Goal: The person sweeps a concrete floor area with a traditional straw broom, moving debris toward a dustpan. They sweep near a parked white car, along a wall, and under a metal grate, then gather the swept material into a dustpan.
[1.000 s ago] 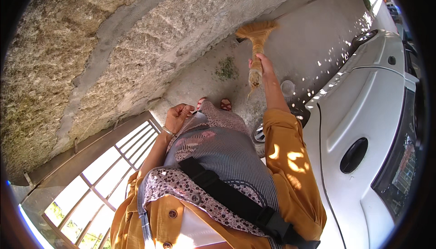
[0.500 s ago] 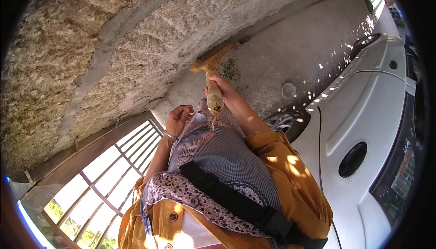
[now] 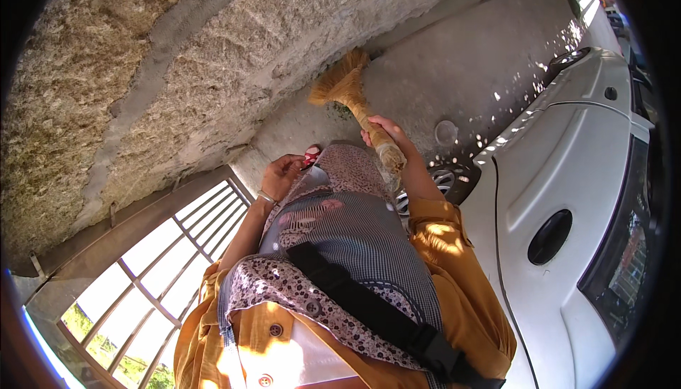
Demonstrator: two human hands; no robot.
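Note:
My right hand (image 3: 394, 135) is wrapped round the bound handle of a straw broom (image 3: 362, 105). The handle's butt end points back toward me, and the fanned bristles (image 3: 344, 80) reach the floor at the foot of the stone wall. My left hand (image 3: 282, 176) hangs beside the edge of my patterned apron (image 3: 347, 169), its fingers loosely curled in with nothing visible in them. Just past those fingers shows a red and white shoe (image 3: 311, 155).
A rough stone wall (image 3: 213, 69) rises on the left, above a barred metal gate (image 3: 163, 261). To the right a white car (image 3: 546, 190) stands close by. A round pale container (image 3: 446, 133) sits on the concrete floor (image 3: 461, 62) near its wheel.
My right hand has moved right with the broom, and its bristles have swung out and now show fanned along the wall. The left hand has shifted slightly; the shoe shows more.

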